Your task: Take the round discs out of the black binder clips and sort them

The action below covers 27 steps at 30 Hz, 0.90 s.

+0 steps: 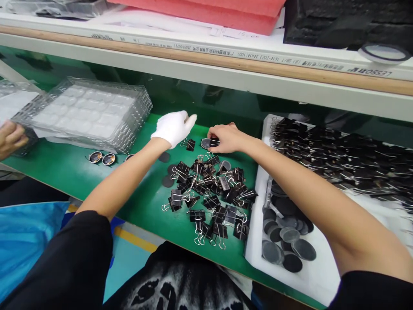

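Observation:
My left hand (173,128), in a white glove, hovers over the green bench top with thumb and forefinger slightly apart. Nothing shows between them. Just below its fingertips lies a single black binder clip (190,145). To the right, my bare right hand (226,138) closes its fingers round another black binder clip (214,142). A grey round disc (205,143) sits at that clip's left end; whether the clip grips it I cannot tell. A heap of binder clips (211,189) spreads in front of both hands, with dark discs (167,181) beside it.
A white foam tray (258,241) at right holds rows of binder clips (322,150) and loose dark discs (288,237). Clear plastic trays (90,112) are stacked at left, near sunglass-like lenses (102,158) and another person's hand (12,138). A shelf (206,69) overhangs the back.

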### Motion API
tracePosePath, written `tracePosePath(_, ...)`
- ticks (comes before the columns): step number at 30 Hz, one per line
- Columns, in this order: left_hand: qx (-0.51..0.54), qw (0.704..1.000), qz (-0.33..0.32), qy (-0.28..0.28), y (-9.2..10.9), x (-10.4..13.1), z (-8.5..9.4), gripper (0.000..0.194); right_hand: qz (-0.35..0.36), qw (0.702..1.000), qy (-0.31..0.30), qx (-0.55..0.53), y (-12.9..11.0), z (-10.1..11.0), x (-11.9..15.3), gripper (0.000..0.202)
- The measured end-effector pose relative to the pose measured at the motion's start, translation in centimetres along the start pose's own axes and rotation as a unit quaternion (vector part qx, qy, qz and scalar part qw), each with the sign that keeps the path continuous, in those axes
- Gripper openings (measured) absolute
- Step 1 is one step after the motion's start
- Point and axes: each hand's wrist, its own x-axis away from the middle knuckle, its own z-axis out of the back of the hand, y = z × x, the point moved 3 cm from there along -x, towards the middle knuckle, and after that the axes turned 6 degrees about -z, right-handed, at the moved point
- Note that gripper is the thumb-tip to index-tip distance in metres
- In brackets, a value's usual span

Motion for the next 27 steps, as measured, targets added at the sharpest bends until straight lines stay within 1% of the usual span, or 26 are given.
tracePosePath(1,0.023,1.0,0.007,0.019,0.4,-0.6,-0.4,0.072,-0.004,1.0,-0.004,-0.005,0.0,-0.1,0.0,0.039)
tracePosePath(2,0.042,0.999,0.017,0.019,0.8,-1.1,-1.1,0.073,-0.004,1.0,-0.006,-0.011,-0.1,-0.2,0.1,0.04)
tracePosePath(4,0.044,0.998,0.052,0.0,1.2,-1.9,-2.5,0.072,0.005,1.0,-0.002,-0.028,-0.2,-0.3,0.1,0.038)
tracePosePath(6,0.018,0.996,0.092,-0.008,1.1,-2.2,-3.7,0.07,0.015,0.999,0.003,-0.046,-0.4,-0.5,0.1,0.034)
tracePosePath(9,0.0,0.992,0.126,0.008,0.3,-1.8,-4.7,0.067,0.023,0.997,0.005,-0.068,-0.5,-0.7,0.1,0.033)
tracePosePath(13,0.007,0.99,0.138,0.024,-0.6,-1.1,-5.1,0.065,0.046,0.995,0.018,-0.088,-0.7,-0.6,0.1,0.031)
tracePosePath(20,0.007,0.989,0.144,0.039,-0.4,-1.0,-5.4,0.061,0.112,0.987,0.035,-0.105,-2.0,-0.9,-1.3,0.034)
tracePosePath(24,0.026,0.989,0.14,0.042,-0.5,-1.1,-5.6,0.058,0.122,0.986,0.045,-0.107,-2.4,-1.3,-1.9,0.033)
tracePosePath(27,0.04,0.988,0.138,0.057,-0.7,-1.1,-5.7,0.057,0.121,0.985,0.049,-0.11,-2.4,-1.5,-2.0,0.032)
